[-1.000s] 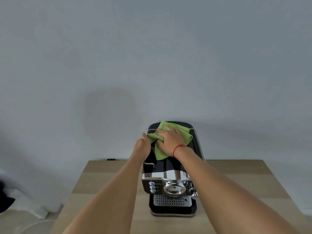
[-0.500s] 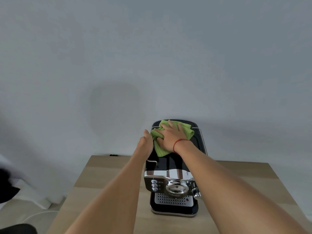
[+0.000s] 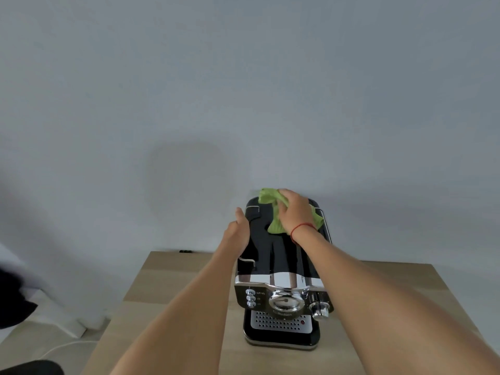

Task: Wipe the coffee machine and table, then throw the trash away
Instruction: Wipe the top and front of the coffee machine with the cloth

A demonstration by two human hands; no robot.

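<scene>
A black and chrome coffee machine stands on a light wooden table, its drip tray facing me. My right hand presses a crumpled green cloth onto the back of the machine's glossy top, with the fingers curled over the cloth. My left hand rests against the machine's left top edge, thumb up along the rim. The fingers of my left hand are hidden behind the edge.
A plain grey wall rises right behind the machine. A black cable end shows at the table's back edge. On the floor at the left lie a white object, a white cord and dark shapes.
My right hand has slid the green cloth toward the back edge of the machine's top, bunching it up. My left hand has stayed on the left side.
</scene>
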